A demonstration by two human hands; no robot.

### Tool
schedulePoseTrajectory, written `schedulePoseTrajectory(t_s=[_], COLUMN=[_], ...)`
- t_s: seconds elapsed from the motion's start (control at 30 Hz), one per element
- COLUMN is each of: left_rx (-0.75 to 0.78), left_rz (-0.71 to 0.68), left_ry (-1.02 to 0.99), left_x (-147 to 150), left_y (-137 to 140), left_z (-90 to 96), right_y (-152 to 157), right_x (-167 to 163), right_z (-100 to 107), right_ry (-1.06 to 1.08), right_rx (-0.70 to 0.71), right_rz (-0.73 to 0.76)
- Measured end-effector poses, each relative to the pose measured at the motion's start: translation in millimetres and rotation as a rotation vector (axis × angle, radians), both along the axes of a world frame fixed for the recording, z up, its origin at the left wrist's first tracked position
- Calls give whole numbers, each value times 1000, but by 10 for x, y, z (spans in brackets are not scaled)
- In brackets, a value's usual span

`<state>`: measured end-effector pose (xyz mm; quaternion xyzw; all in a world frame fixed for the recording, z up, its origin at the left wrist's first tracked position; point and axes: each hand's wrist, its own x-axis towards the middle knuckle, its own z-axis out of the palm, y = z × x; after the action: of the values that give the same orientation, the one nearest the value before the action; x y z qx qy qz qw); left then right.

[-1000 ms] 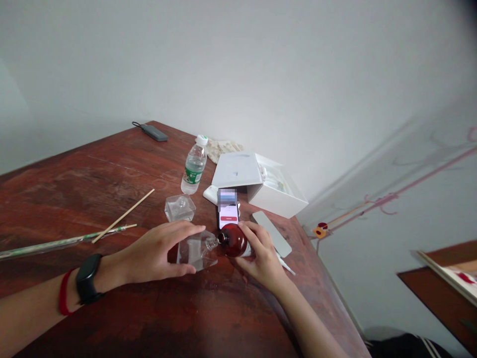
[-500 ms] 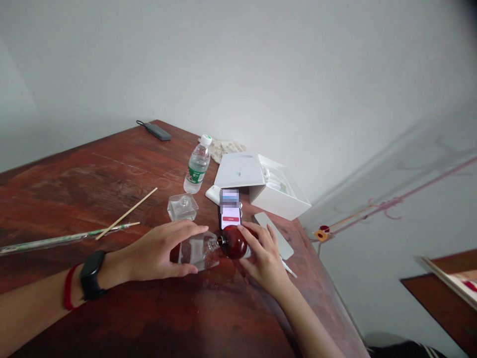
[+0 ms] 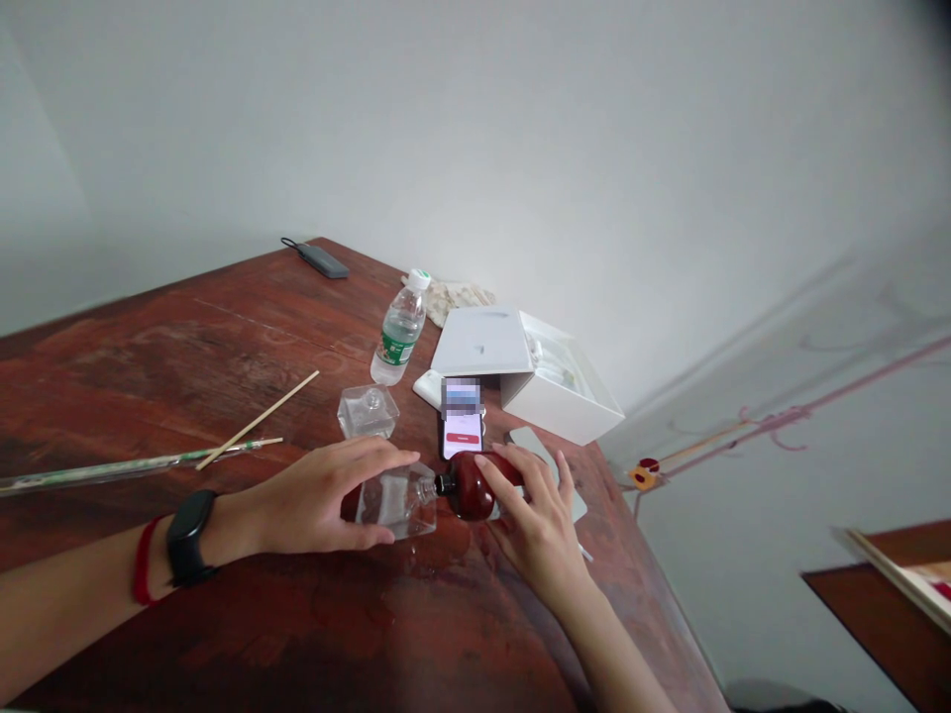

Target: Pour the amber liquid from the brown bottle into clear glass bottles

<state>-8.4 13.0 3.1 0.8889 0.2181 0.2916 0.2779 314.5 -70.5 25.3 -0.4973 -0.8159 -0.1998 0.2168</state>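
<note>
My left hand (image 3: 327,495), with a black band on the wrist, is closed around a clear square-sided bottle (image 3: 397,505), its neck toward the right. My right hand (image 3: 539,510) grips a dark red-brown bottle (image 3: 472,487) from the right. The dark neck of the brown bottle meets the mouth of the clear one; I cannot tell whether liquid passes between them. Small wet drops show on the wood below. Just beyond my left hand lies a crumpled-looking clear plastic piece (image 3: 368,411). A phone (image 3: 462,421) with a lit screen lies behind the brown bottle.
A water bottle (image 3: 401,327) stands behind the plastic piece. An open white box (image 3: 561,391) stands near the wall, beside a cloth (image 3: 450,297). A wooden stick (image 3: 260,418) crosses a wrapped stick (image 3: 134,467) at left. A grey device (image 3: 319,260) lies at the far corner.
My right hand has turned the brown bottle further over, so more of its body shows. The clear bottle stays in my left hand. The view has shifted slightly.
</note>
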Motion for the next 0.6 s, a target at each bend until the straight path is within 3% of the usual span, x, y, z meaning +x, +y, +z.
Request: schedulePoseTrajectory(t_s=[0.6], left_rx=[-22], left_rz=[-1], left_ry=[-16], left_x=[6], left_y=[-26], left_z=[28], right_y=[-22], right_x=[55], right_z=[36], right_ry=[-102], right_rx=[14], right_rz=[6])
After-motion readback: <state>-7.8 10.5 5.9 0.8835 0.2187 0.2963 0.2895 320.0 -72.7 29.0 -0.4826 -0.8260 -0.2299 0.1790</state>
